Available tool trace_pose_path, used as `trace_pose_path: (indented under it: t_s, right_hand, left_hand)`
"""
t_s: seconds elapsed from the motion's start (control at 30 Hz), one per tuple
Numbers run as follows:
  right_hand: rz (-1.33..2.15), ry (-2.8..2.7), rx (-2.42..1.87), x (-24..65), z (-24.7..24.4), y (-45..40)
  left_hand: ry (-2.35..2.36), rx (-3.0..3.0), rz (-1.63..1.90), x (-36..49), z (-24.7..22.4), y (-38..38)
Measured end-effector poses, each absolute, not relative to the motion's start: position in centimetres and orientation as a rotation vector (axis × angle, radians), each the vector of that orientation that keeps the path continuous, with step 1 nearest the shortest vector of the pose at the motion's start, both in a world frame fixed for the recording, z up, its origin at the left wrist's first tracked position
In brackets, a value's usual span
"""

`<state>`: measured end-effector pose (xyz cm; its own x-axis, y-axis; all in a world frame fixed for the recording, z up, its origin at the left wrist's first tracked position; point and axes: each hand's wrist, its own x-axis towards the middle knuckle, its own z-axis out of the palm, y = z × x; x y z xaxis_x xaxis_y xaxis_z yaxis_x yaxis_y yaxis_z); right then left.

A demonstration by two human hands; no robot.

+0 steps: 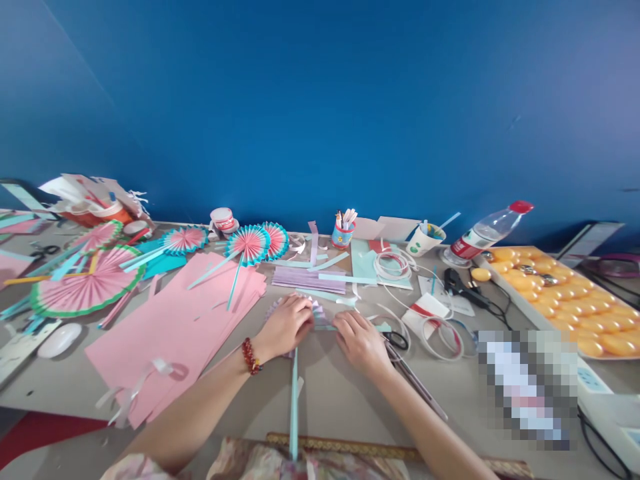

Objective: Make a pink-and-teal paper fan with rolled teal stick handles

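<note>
My left hand (287,325) rests with bent fingers over a small purple pleated paper fan (319,309), hiding most of it. A pale blue paper strip (324,327) runs low along the table from there to my right hand (364,339). The fingers of that hand are bent down on the strip, whose far end shows past the knuckles. Another light blue paper handle (294,407) extends from under my left hand toward my body. Just beyond both hands lies a stack of purple paper strips (309,279). Black-handled scissors (397,341) lie beside my right hand.
Pink paper sheets (165,333) and finished paper fans (249,245) lie to the left. White tape coils (393,265), a paper cup (425,240), a glue gun (465,289) and a plastic bottle (487,233) stand or lie right. A patterned ruler-like strip (350,447) edges the front.
</note>
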<state>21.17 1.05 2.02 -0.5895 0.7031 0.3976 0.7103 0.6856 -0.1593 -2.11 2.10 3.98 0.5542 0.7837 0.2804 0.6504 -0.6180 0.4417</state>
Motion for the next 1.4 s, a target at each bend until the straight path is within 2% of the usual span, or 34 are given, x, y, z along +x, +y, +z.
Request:
trace_pose_path:
  t_s: [0.27, 0.47, 0.7, 1.4]
  right_hand:
    - [-0.072, -2.537, -0.973, 20.2, 2.4, 1.4]
    - [0.068, -2.529, -0.928, 20.2, 3.5, 1.8]
    - [-0.069, -2.509, -0.838, 19.5, 3.6, 1.4]
    - [-0.143, -2.296, -0.620, 20.5, 2.7, 1.1]
  left_hand:
    - [1.145, 2.444, 0.678, -2.2, 4.1, 2.0]
    - [1.118, 2.400, 0.700, -2.5, 4.1, 2.2]
    - [1.112, 2.341, 0.706, -2.3, 4.5, 2.1]
    - [1.027, 2.325, 0.733, -2.3, 5.1, 1.9]
